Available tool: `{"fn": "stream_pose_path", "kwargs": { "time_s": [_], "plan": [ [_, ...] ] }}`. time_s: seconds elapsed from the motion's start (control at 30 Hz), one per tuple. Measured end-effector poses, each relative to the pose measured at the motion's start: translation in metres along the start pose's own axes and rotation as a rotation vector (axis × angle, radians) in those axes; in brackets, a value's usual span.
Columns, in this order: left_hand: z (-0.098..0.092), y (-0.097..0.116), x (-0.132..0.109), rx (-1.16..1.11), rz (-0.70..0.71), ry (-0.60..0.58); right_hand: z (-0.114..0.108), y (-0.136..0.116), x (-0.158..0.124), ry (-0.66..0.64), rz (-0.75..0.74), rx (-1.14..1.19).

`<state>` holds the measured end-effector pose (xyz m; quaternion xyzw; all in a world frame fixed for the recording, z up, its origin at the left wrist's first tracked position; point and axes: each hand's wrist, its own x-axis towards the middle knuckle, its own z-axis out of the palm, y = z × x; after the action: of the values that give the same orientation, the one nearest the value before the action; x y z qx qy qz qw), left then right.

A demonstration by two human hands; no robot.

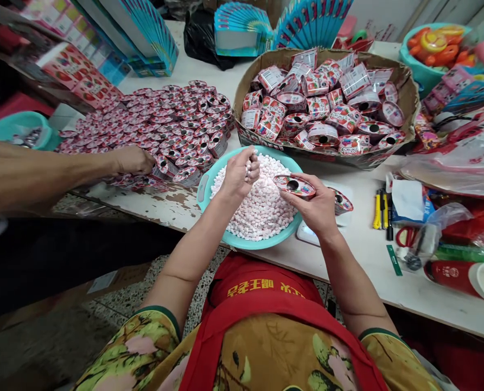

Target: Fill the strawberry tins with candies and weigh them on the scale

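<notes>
Over a turquoise basin (255,244) heaped with small pale pink candies (262,214), my left hand (237,174) is closed around several of those candies. My right hand (318,207) grips a red-and-white oval candy box (304,187) at the basin's right side. The dark round hole in the box's top faces up, toward me. Just behind my right hand, a similar oval box (343,202) is partly hidden. It appears to stand on a flat white device (307,233), perhaps a scale, largely covered by my hand and wrist.
A co-worker's hand (135,160) reaches in from the left among rows of oval boxes (177,125). A cardboard carton (372,157) full of similar boxes stands behind the basin. Cutters (377,210), scissors (406,237) and a red paper cup (449,276) lie right.
</notes>
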<state>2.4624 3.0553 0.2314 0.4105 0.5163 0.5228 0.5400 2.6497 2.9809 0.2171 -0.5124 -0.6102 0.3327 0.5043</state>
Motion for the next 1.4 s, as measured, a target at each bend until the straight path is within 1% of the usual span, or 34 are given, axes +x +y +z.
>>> {"fn": "stream_pose_path", "kwargs": {
  "time_s": [0.07, 0.13, 0.2, 0.3, 0.47, 0.53, 0.67, 0.77, 0.83, 0.9, 0.97, 1.0, 1.03, 1.07, 1.13, 1.17, 1.2, 1.27, 1.3, 1.33, 1.37, 1.4],
  "plan": [
    [0.008, 0.016, -0.007, -0.172, -0.006, -0.027, 0.009, -0.006, 0.001, -0.057, -0.035, -0.003],
    [0.020, 0.028, -0.016, -0.256, 0.044, -0.025, 0.018, -0.010, 0.003, -0.110, -0.043, 0.012],
    [0.032, 0.033, -0.025, -0.283, 0.105, -0.030, 0.026, -0.011, 0.004, -0.127, -0.037, 0.016],
    [0.043, 0.030, -0.034, -0.243, 0.162, -0.041, 0.033, -0.009, 0.005, -0.112, -0.032, 0.020],
    [0.047, 0.026, -0.037, -0.218, 0.175, -0.057, 0.034, -0.006, 0.003, -0.099, 0.007, 0.040],
    [0.048, 0.027, -0.037, -0.223, 0.169, -0.068, 0.033, -0.006, 0.003, -0.091, 0.016, 0.048],
    [0.052, 0.029, -0.037, -0.206, 0.151, -0.047, 0.033, -0.006, 0.003, -0.093, 0.043, 0.063],
    [0.054, 0.032, -0.037, -0.205, 0.127, -0.078, 0.031, -0.005, 0.003, -0.097, 0.045, 0.076],
    [0.052, 0.036, -0.035, -0.213, 0.120, -0.099, 0.030, -0.004, 0.002, -0.103, 0.038, 0.109],
    [0.046, 0.037, -0.030, -0.214, 0.147, -0.077, 0.027, -0.004, 0.001, -0.099, 0.025, 0.146],
    [0.035, 0.032, -0.023, -0.167, 0.204, -0.013, 0.020, -0.003, -0.002, -0.074, 0.005, 0.186],
    [0.027, 0.027, -0.020, -0.103, 0.234, 0.015, 0.015, -0.002, -0.005, -0.062, -0.004, 0.215],
    [0.019, 0.020, -0.017, 0.003, 0.257, 0.015, 0.009, -0.001, -0.009, -0.056, -0.008, 0.248],
    [0.012, 0.012, -0.015, 0.146, 0.271, -0.011, 0.001, 0.001, -0.014, -0.052, -0.005, 0.280],
    [-0.002, -0.002, -0.013, 0.468, 0.290, -0.100, -0.019, 0.009, -0.029, -0.040, 0.024, 0.325],
    [-0.006, -0.008, -0.012, 0.601, 0.302, -0.137, -0.030, 0.015, -0.038, -0.013, 0.050, 0.338],
    [-0.007, -0.012, -0.012, 0.696, 0.320, -0.157, -0.042, 0.023, -0.048, 0.044, 0.081, 0.351],
    [-0.002, -0.013, -0.012, 0.785, 0.384, -0.153, -0.067, 0.040, -0.067, 0.250, 0.134, 0.361],
    [0.006, -0.012, -0.012, 0.811, 0.423, -0.170, -0.079, 0.049, -0.076, 0.372, 0.155, 0.352],
    [0.017, -0.010, -0.011, 0.844, 0.465, -0.211, -0.091, 0.058, -0.084, 0.486, 0.172, 0.336],
    [0.030, -0.008, -0.010, 0.886, 0.509, -0.279, -0.102, 0.066, -0.091, 0.578, 0.189, 0.311],
    [0.046, -0.008, -0.008, 0.940, 0.552, -0.373, -0.111, 0.073, -0.097, 0.643, 0.208, 0.281]
  ]
}}
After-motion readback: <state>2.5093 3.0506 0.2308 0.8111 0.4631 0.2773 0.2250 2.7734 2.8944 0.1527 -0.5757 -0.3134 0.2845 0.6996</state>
